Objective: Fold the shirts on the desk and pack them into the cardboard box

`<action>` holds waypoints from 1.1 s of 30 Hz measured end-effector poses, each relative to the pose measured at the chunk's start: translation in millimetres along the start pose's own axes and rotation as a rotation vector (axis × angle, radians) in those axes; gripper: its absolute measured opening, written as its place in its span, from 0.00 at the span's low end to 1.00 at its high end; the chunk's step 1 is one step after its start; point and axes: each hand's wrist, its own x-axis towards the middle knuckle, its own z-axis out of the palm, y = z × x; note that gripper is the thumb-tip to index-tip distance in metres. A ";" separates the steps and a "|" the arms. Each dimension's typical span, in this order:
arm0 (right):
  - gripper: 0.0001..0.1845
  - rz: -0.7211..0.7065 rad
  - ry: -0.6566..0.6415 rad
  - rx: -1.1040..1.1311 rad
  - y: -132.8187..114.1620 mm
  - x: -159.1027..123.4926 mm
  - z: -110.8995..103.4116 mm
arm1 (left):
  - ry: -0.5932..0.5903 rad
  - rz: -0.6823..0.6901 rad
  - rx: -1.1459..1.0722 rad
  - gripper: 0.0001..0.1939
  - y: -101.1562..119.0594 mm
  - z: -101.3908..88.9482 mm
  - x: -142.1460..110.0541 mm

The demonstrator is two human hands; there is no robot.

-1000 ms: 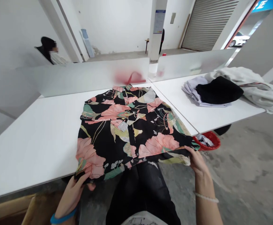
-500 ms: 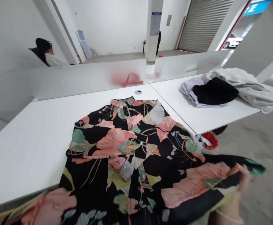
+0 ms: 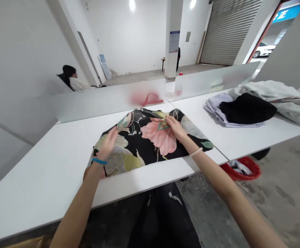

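A black shirt with pink, green and cream floral print (image 3: 150, 137) lies folded into a compact shape on the white table (image 3: 150, 175). My left hand (image 3: 107, 144), blurred and with a blue band at the wrist, is at the shirt's left part, fingers apart, gripping nothing I can see. My right hand (image 3: 174, 125), wearing a pale bead bracelet, rests on the shirt's upper middle beside the large pink flower. Its fingers lie on the fabric without a visible grip. The shirt's collar and sleeves are hidden by the fold.
A lilac garment (image 3: 217, 106), a black garment (image 3: 248, 108) and a pale grey garment (image 3: 276, 96) lie piled on the adjoining table. A red basket (image 3: 240, 168) sits on the floor beyond it. A frosted partition (image 3: 108, 100) runs behind. A seated person (image 3: 74, 82) is beyond it.
The shirt, spread wide and lifted at its near right side earlier, now lies folded smaller. Both hands have moved from its near edge onto its top. The view has shifted slightly.
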 end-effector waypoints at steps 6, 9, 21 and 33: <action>0.23 -0.332 -0.608 -0.842 43.6 -61.6 57.3 | -0.284 0.234 0.279 0.26 -0.8 80.8 -47.2; 0.25 -0.374 -0.722 -0.961 60.5 -75.0 58.9 | -0.341 0.336 0.452 0.27 -9.9 89.5 -57.8; 0.22 -0.177 -0.286 -1.255 78.8 -73.7 -139.5 | -0.330 0.175 0.883 0.26 -140.7 -26.1 -88.6; 0.21 -0.118 0.151 -0.760 28.9 -127.5 -75.0 | -0.178 0.459 0.549 0.27 17.1 70.7 -107.9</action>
